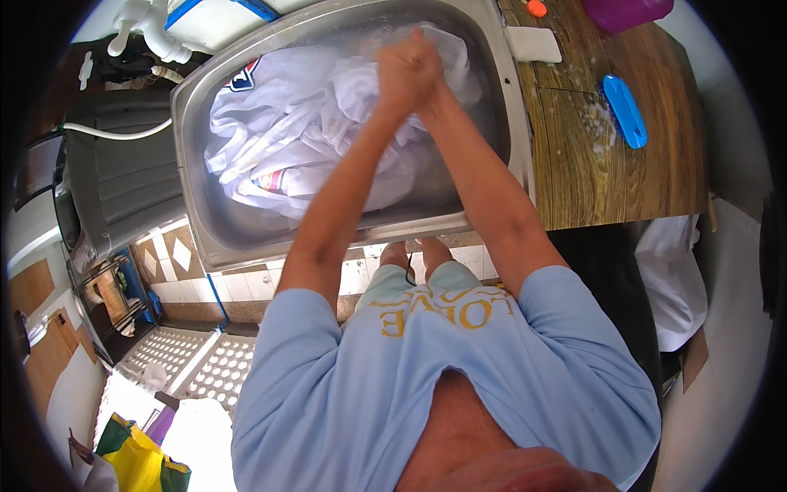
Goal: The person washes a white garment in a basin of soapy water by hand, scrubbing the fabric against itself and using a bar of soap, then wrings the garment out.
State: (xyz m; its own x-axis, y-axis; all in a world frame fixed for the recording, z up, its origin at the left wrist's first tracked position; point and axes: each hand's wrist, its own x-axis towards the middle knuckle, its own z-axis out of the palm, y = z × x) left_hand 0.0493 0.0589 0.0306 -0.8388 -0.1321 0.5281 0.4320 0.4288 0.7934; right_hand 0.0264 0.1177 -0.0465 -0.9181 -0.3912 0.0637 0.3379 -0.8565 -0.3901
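A wet white garment (287, 107) lies bunched across the metal sink basin (190, 156), with a dark blue-and-red patch at its far left and a coloured print near its front. Over the far right part of the cloth, my two hands are pressed together. My left hand (399, 72) is closed, its edges slightly smeared by motion. Close against it, my right hand (429, 88) is closed too and mostly covered by the left. White fabric bulges up around both fists; the part inside the fingers is hidden.
Right of the sink, a wooden counter (566, 180) holds a blue brush (625, 111), a whitish soap bar (533, 44), suds, an orange cap (536, 8) and a purple container (627, 12). A white faucet (152, 29) and a grey tub (123, 164) stand at the left.
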